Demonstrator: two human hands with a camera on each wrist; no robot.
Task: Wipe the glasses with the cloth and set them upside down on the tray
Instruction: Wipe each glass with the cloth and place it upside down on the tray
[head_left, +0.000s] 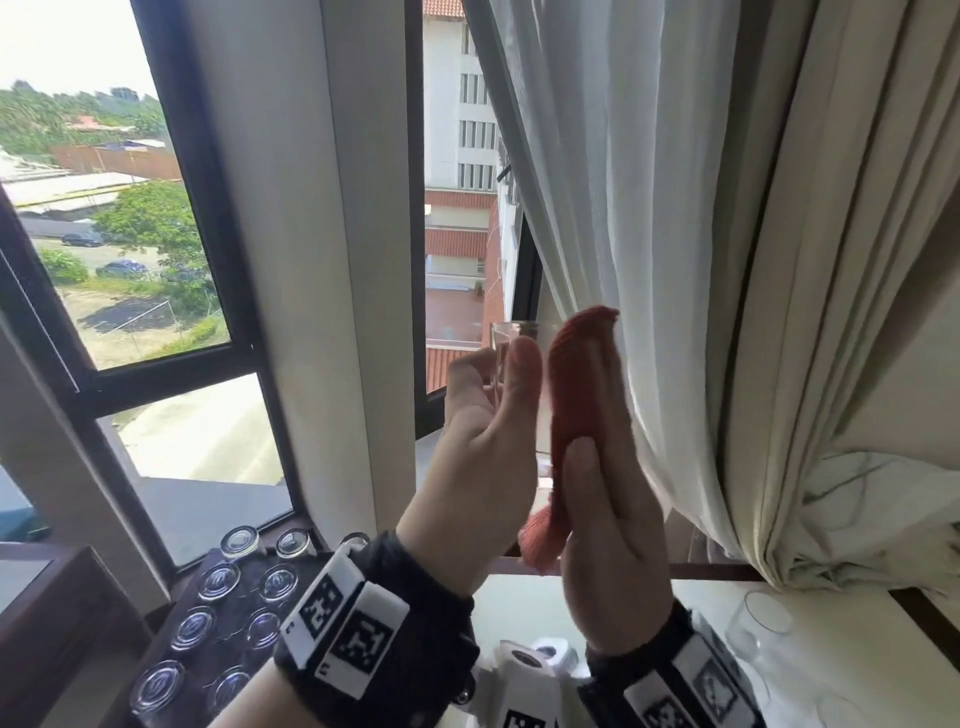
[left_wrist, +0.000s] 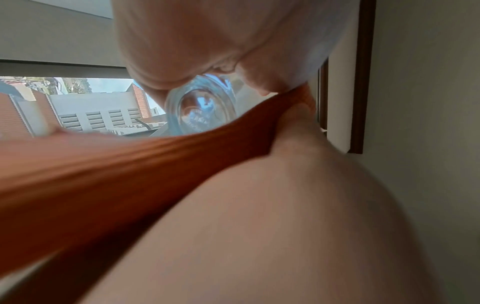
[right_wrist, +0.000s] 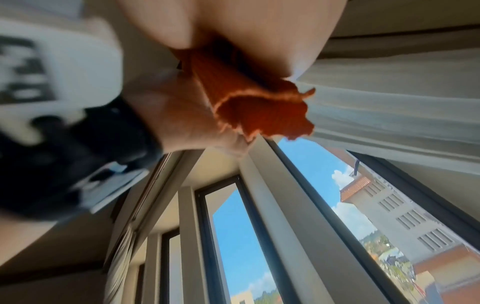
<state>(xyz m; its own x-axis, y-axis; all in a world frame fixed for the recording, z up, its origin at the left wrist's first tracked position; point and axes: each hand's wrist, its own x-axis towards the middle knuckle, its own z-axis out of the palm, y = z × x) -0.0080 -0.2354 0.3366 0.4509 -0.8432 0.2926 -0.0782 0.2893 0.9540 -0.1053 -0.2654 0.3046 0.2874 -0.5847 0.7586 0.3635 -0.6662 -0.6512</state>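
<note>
In the head view my left hand (head_left: 496, 366) is raised in front of the window, with thumb and fingers curled round a clear glass (head_left: 511, 338), rim up. My right hand (head_left: 597, 431) holds a folded orange cloth (head_left: 574, 374) flat against the right side of the glass, with the thumb pressing the cloth. The left wrist view shows the thick base of the glass (left_wrist: 200, 111) between my fingers, with the cloth (left_wrist: 130, 164) stretched below it. In the right wrist view the cloth (right_wrist: 259, 107) bunches out under my palm. A dark tray (head_left: 239, 608) at lower left carries several upside-down glasses.
A white sheer curtain (head_left: 649, 208) and a heavy cream drape (head_left: 831, 312) hang just right of my hands. Behind them is a window with dark frames (head_left: 208, 208). Another clear glass (head_left: 761, 623) stands upright on the white table (head_left: 524, 608) at lower right.
</note>
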